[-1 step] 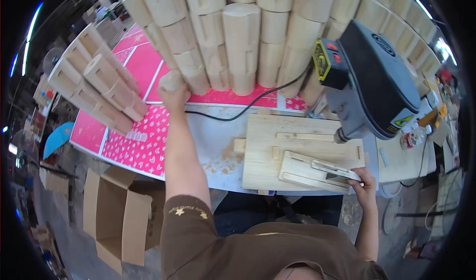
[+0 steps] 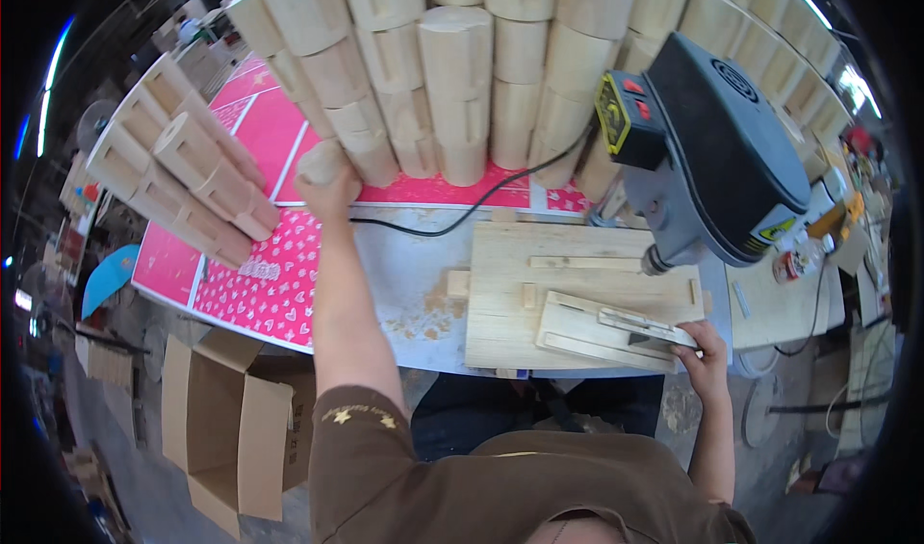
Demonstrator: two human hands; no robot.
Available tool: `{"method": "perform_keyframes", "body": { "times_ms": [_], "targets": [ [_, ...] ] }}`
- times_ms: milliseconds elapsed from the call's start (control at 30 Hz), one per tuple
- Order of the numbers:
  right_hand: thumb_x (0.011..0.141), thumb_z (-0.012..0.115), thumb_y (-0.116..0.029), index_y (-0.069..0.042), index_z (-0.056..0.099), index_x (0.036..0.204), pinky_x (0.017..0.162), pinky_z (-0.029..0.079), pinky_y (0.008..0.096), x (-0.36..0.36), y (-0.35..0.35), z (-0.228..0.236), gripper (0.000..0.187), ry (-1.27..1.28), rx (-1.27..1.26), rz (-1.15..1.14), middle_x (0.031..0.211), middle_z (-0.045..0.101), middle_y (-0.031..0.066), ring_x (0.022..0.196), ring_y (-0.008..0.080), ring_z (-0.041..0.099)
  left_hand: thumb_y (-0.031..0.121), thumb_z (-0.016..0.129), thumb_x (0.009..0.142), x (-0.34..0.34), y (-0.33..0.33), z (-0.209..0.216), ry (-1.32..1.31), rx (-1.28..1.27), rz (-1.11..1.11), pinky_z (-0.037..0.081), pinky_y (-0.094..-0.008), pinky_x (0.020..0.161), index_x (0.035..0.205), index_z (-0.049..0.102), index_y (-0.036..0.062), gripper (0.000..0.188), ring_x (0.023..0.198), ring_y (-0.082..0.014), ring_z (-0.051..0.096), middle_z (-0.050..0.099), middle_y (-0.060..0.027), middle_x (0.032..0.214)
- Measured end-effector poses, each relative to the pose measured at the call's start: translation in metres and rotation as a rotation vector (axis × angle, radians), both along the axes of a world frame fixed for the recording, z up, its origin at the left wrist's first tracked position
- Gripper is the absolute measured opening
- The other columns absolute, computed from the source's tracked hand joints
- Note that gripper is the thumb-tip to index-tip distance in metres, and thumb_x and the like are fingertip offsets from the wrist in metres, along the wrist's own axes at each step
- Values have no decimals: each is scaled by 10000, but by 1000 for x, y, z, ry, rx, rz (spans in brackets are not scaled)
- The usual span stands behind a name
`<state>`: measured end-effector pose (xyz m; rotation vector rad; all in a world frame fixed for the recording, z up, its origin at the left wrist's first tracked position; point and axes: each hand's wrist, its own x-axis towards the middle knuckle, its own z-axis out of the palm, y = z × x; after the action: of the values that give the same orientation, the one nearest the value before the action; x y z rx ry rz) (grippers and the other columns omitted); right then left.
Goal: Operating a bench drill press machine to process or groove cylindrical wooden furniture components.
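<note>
At the foot of the stacked wood, my left hand (image 2: 329,195) is closed around the end of a pale wooden cylinder (image 2: 324,162), most of which is hidden by the hand and the stacks. My right hand (image 2: 708,353) grips the right end of a small slotted wooden jig (image 2: 576,328), thumb and fingers pinching near a thin metal strip (image 2: 650,326) along its top. The jig lies at a slant on a flat wooden board (image 2: 496,294). Above the board hangs the head of a bench drill press (image 2: 731,149), its chuck (image 2: 656,259) over the far right part.
Tall stacks of notched wooden cylinders (image 2: 456,91) line the back, with another group (image 2: 192,173) at the left. A black cable (image 2: 423,232) crosses the pink patterned tabletop (image 2: 260,294). An open cardboard box (image 2: 260,438) stands below left. Sawdust (image 2: 433,313) lies beside the board.
</note>
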<state>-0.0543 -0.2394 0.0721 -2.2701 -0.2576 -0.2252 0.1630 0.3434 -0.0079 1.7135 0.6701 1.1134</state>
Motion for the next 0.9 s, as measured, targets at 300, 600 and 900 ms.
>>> {"method": "perform_keyframes", "body": {
  "times_ms": [300, 600, 900],
  "targets": [
    [652, 672, 42, -17, 641, 962, 740, 460, 321, 13, -5, 5, 317, -3, -51, 157, 892, 629, 98, 840, 244, 592, 130, 795, 521, -142, -114, 97, 128, 321, -642, 475, -351, 834, 1144, 489, 48, 699, 933, -241, 598, 604, -115, 1031],
    [711, 683, -17, -14, 627, 998, 791, 441, 323, 37, -19, -1, 292, 4, -47, 239, 909, 617, 102, 884, 268, 580, 250, 734, 511, -190, -252, 132, 671, 864, -1131, 469, -436, 778, 1084, 499, 76, 643, 914, -355, 589, 626, -147, 963],
    [766, 679, -33, -29, 635, 1021, 778, 440, 282, 44, -25, -3, 258, 54, 80, 261, 919, 606, 48, 864, 181, 564, 205, 771, 487, -216, -298, 118, 692, 1357, -943, 421, -410, 795, 1114, 518, 116, 683, 995, -275, 551, 572, -63, 1120]
  ]
}}
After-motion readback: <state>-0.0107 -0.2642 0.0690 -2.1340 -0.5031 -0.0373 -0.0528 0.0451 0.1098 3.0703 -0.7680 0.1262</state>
